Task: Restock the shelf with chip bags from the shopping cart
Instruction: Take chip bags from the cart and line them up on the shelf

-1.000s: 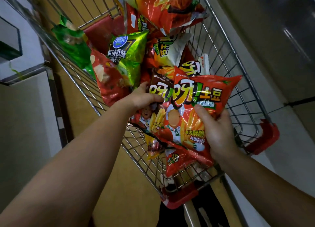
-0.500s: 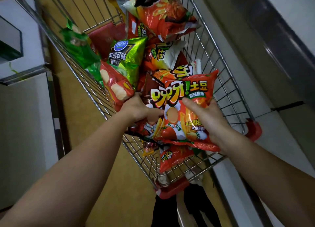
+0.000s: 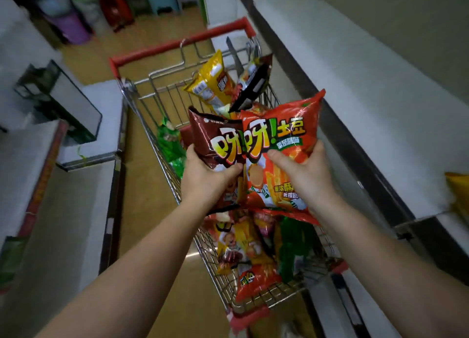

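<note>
My left hand [image 3: 205, 177] grips a dark red chip bag [image 3: 210, 137], fingers curled round its lower half with the thumb pressed on the front. My right hand [image 3: 302, 175] grips an orange-red chip bag [image 3: 281, 127] the same way, thumb across the printed face. Both bags are lifted clear above the shopping cart [image 3: 162, 83], standing upright and side by side, the orange-red one overlapping the dark red one's right edge so their big yellow lettering runs together.

Below my wrists, toward 6 o'clock, the wire basket holds more bags: another orange-red bag [image 3: 253, 279] lying at the near end, a dark green bag [image 3: 294, 243] beside it at about 5 o'clock, and a jumble of red and yellow packs between them. Beyond my hands, toward 12 o'clock, a yellow bag [image 3: 213, 83] stands tilted against the far end of the basket, with a black bag [image 3: 253, 86] just to its right. A bright green bag [image 3: 167, 142] leans on the cart's left wall at about 10 o'clock.

A white shelf [image 3: 380, 104] runs along the cart from 1 to 4 o'clock, and a yellow pack [image 3: 459, 193] lies on it at the frame's 3 o'clock edge.
</note>
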`<state>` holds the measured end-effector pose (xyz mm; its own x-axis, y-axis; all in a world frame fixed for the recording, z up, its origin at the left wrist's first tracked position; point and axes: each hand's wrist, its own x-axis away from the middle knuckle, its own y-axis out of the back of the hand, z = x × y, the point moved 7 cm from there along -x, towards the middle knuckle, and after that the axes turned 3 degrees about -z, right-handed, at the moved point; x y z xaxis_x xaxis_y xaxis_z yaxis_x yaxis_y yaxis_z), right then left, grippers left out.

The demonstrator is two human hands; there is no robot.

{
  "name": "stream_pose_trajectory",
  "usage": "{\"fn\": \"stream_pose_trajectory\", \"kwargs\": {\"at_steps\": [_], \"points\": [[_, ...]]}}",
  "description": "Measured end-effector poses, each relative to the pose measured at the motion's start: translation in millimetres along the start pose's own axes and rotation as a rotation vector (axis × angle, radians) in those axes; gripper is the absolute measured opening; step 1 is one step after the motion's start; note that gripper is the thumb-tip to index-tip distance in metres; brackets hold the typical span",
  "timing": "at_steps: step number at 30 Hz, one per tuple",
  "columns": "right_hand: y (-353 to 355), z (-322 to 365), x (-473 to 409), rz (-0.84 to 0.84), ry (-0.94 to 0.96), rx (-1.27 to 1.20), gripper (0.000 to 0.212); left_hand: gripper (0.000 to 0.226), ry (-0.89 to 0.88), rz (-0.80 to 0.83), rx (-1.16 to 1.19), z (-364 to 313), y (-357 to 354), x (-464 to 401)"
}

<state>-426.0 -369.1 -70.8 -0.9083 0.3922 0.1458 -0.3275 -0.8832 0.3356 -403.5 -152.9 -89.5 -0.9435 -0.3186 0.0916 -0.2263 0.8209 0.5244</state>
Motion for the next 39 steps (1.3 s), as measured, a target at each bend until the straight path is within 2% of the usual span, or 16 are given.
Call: {"fn": "stream_pose_trajectory", "kwargs": {"at_steps": [4,10,15,18,21,27,34,39], "points": [[10,51,-3,-0.020,0.144,-0.010,0.068,0.101,-0.091,-0.179,0.044,-43,34,2],[26,124,-5,-0.036,0.338,-0.037,0.075,0.096,-0.209,-0.327,0.111,-110,79,10],[38,175,-2,-0.046,0.441,-0.108,0.075,0.115,-0.294,-0.406,0.164,-154,115,13],[44,206,2,-0.071,0.491,-0.137,0.074,0.101,-0.367,-0.434,0.168,-179,135,9],[51,242,9,-0.126,0.550,-0.151,0.071,0.100,-0.432,-0.451,0.196,-204,155,0],[59,288,26,-0.294,0.582,-0.175,0.067,0.097,-0.603,-0.377,0.298,-249,191,-18],[88,303,75,-0.507,0.554,-0.175,0.062,0.088,-0.759,-0.110,0.408,-285,202,-11],[136,307,131,-0.648,0.544,-0.166,0.067,0.084,-0.830,0.049,0.476,-315,186,27]]}}
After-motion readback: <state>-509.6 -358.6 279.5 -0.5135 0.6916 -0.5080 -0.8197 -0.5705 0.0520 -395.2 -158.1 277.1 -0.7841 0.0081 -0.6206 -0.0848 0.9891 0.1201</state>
